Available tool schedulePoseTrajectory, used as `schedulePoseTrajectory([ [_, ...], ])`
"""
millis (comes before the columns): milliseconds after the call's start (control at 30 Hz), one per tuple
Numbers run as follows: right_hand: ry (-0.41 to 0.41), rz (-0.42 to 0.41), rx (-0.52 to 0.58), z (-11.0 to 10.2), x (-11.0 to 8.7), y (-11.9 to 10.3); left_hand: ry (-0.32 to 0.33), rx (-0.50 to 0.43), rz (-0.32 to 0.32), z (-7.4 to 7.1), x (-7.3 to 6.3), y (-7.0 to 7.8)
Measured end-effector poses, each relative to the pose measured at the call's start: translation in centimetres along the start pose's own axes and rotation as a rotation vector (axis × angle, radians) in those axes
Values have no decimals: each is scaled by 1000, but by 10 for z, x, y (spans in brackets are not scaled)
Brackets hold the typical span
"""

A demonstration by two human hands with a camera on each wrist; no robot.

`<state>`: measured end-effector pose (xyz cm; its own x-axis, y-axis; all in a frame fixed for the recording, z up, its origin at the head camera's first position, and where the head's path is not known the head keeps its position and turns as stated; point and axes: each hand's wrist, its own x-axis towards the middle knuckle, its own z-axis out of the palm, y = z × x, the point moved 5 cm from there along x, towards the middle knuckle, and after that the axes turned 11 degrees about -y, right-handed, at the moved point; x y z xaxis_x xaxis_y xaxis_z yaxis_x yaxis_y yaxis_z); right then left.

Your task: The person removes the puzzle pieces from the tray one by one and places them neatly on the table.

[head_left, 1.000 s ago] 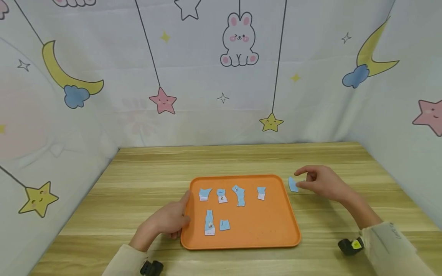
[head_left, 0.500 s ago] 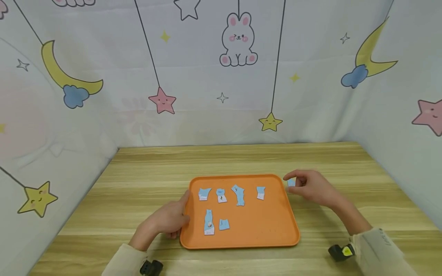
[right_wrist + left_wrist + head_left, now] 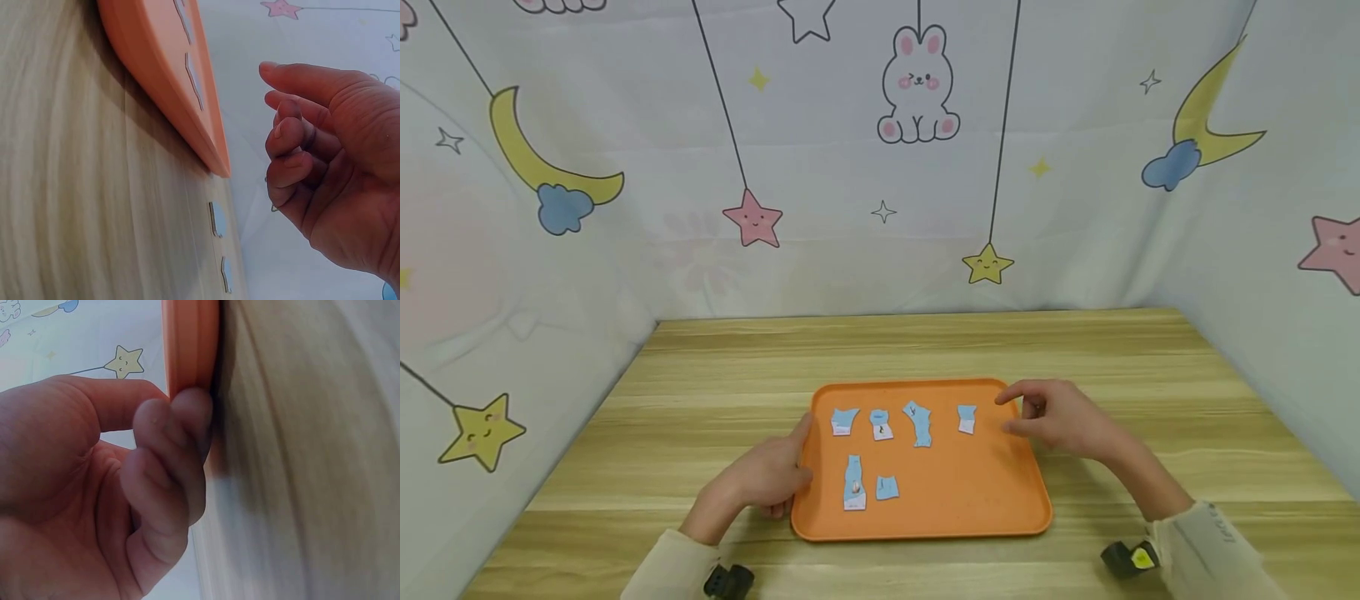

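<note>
An orange tray (image 3: 955, 500) lies on the wooden table. On it are several flat, irregular picture pieces, light blue with some pink-white, such as the tall piece (image 3: 854, 483) and the small piece at the right (image 3: 967, 419). My left hand (image 3: 767, 471) holds the tray's left rim, thumb and curled fingers at its edge in the left wrist view. Above the tray's right rim hovers my right hand (image 3: 1060, 421), thumb and index finger apart with nothing between them. Two light blue pieces (image 3: 217, 219) lie on the table beside the tray in the right wrist view; the head view does not show them.
Wood-grain table (image 3: 715, 358) surrounds the tray. White cloth (image 3: 820, 275) printed with stars, moons and a rabbit hangs behind and at both sides. Each wrist carries a small black device (image 3: 1127, 558).
My right hand has moved left from beside a loose blue piece on the table to over the tray's right rim, hiding that piece from the head view. The left hand stays put.
</note>
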<state>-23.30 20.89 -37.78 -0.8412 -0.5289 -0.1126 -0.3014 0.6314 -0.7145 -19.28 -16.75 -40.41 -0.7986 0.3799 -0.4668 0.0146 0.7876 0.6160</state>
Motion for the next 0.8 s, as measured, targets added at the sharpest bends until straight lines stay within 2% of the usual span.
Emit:
schedulePoseTrajectory([
  [400,-41,-73,5,19,5,-18,4,9,-9,-1,-1,1],
  [567,-44,-73,-7,28,7,-22,3,20,-9,-1,-1,1],
  [800,-94,-87,33,43,12,-29,1,24,-2,0,0,0],
])
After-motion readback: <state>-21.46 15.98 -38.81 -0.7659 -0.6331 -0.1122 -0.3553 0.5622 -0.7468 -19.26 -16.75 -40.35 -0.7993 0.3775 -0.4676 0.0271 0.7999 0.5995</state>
